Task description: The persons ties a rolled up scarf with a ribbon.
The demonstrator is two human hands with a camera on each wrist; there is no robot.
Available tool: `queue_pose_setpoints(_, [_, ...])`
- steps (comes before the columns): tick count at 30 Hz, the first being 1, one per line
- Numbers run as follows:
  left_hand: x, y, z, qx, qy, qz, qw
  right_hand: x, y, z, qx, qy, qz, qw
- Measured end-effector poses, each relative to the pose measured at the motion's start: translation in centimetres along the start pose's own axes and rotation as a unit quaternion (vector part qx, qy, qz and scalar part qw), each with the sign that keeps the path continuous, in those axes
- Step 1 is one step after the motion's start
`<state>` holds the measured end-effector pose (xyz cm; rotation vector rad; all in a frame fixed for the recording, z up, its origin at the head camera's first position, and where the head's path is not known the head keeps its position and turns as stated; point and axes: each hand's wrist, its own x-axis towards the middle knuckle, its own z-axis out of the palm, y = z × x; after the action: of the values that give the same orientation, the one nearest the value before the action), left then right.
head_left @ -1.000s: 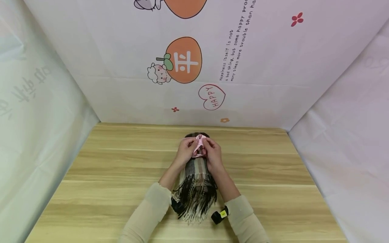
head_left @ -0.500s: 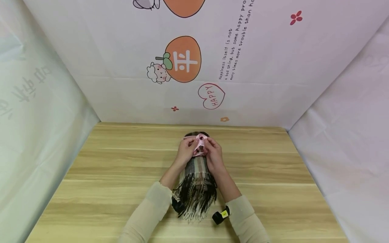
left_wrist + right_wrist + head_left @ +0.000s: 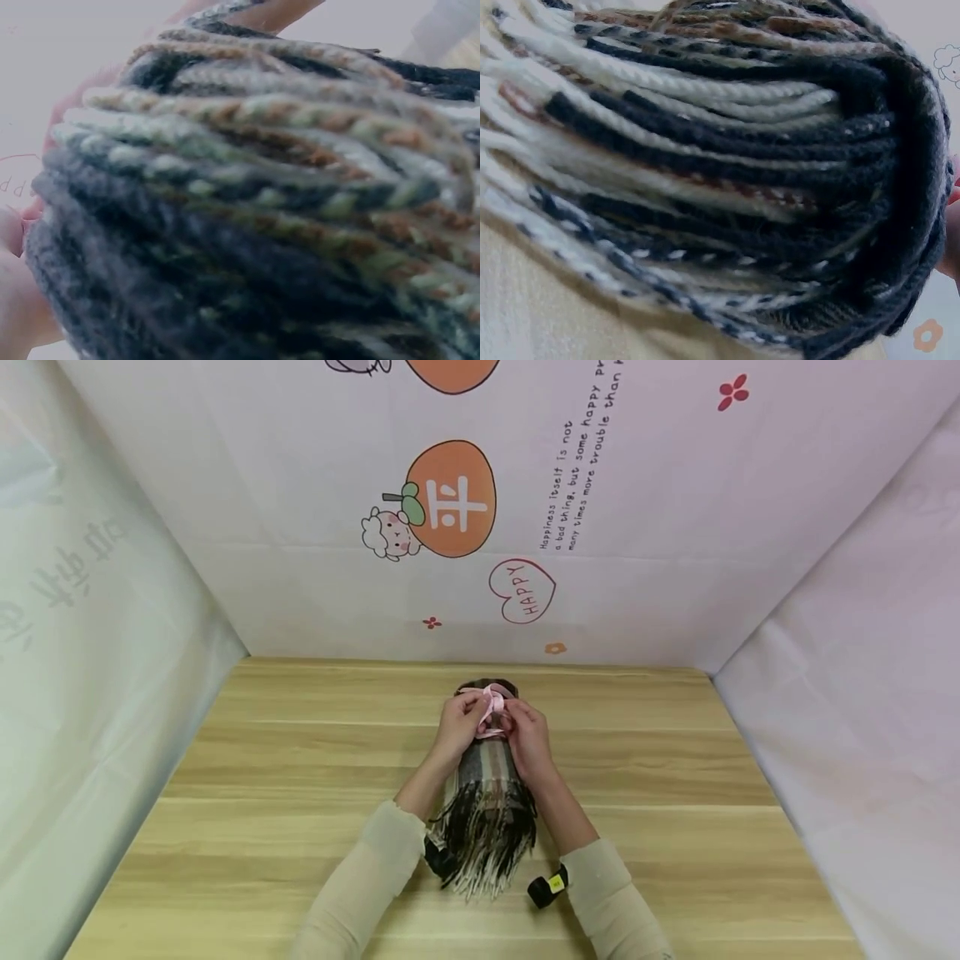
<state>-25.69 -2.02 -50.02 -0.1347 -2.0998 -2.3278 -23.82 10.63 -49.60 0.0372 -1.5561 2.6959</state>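
A rolled plaid scarf (image 3: 486,764) in dark, grey and cream stripes lies lengthwise on the wooden table, its fringe (image 3: 487,839) towards me. Pink ribbon (image 3: 497,702) crosses the far part of the roll, with a small loop raised above it. My left hand (image 3: 457,728) pinches the ribbon between thumb and fingers. From the other side, my right hand (image 3: 529,742) also pinches it, though its fingertips are partly hidden. In both wrist views the scarf's fringe (image 3: 255,172) (image 3: 727,157) fills most of the picture and covers the ribbon.
Wooden tabletop (image 3: 300,777) extends on both sides of the scarf. A printed white back wall (image 3: 337,593) rises behind it, with white side sheets (image 3: 97,652) (image 3: 855,652) left and right. Black wrist gear (image 3: 542,892) hangs beside the right sleeve, close to the fringe.
The ribbon loop between my fingertips has changed shape; its round opening has narrowed and the band now bunches by the left fingers. Both hands stay at the same spot on the scarf.
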Motion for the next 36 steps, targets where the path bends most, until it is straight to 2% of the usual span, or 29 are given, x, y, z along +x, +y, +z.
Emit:
queue_pose_setpoints(4, [0.0, 0.1, 0.0, 0.000, 0.000, -0.005, 1.0000, 0.1, 0.2, 0.0, -0.052, 0.015, -0.001, 0.9985])
queue_pose_setpoints(9, [-0.2, 0.2, 0.0, 0.008, 0.002, -0.002, 1.0000, 0.3, 0.4, -0.1, -0.093, 0.029, 0.002, 0.9952])
queue_pose_setpoints(17, [-0.3, 0.6, 0.0, -0.001, -0.008, -0.004, 1.0000, 0.2, 0.1, 0.1, -0.102, 0.044, 0.004, 0.9939])
queue_pose_setpoints(22, [-0.2, 0.1, 0.0, 0.011, -0.006, 0.010, 0.9999, 0.1, 0.0, 0.1, -0.111, 0.044, 0.007, 0.9928])
queue_pose_setpoints(28, [-0.2, 0.1, -0.2, 0.009, -0.009, 0.015, 0.9998, 0.2, -0.1, 0.1, -0.126, 0.028, 0.019, 0.9914])
queue_pose_setpoints(36, [-0.2, 0.3, -0.5, 0.016, -0.016, 0.025, 0.9994, 0.5, -0.7, -0.1, -0.159, -0.019, 0.063, 0.9851])
